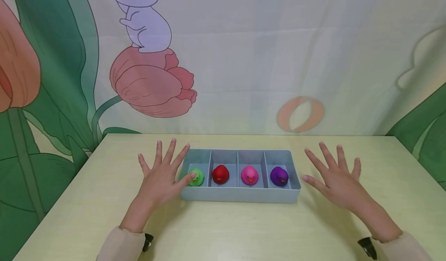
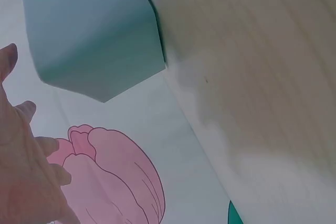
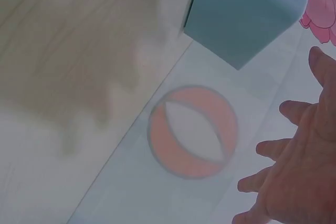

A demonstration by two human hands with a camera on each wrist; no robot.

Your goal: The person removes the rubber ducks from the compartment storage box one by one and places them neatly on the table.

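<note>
A grey-blue tray (image 1: 240, 195) with several compartments in a row stands on the table. From left to right it holds a green toy duck (image 1: 199, 176), a red duck (image 1: 221, 174), a pink duck (image 1: 249, 175) and a purple duck (image 1: 279, 176), one in each compartment. My left hand (image 1: 162, 181) hovers at the tray's left end with fingers spread, its thumb partly covering the green duck in the head view. To the right of the tray my right hand (image 1: 339, 185) is also spread in the air, holding nothing. Both wrist views show the tray's outer walls.
The pale wooden table (image 1: 237, 230) ends at the back against a hanging cloth (image 1: 237, 67) printed with a rabbit, flowers and leaves. Dark clips or straps (image 1: 148, 242) sit at both sleeve cuffs.
</note>
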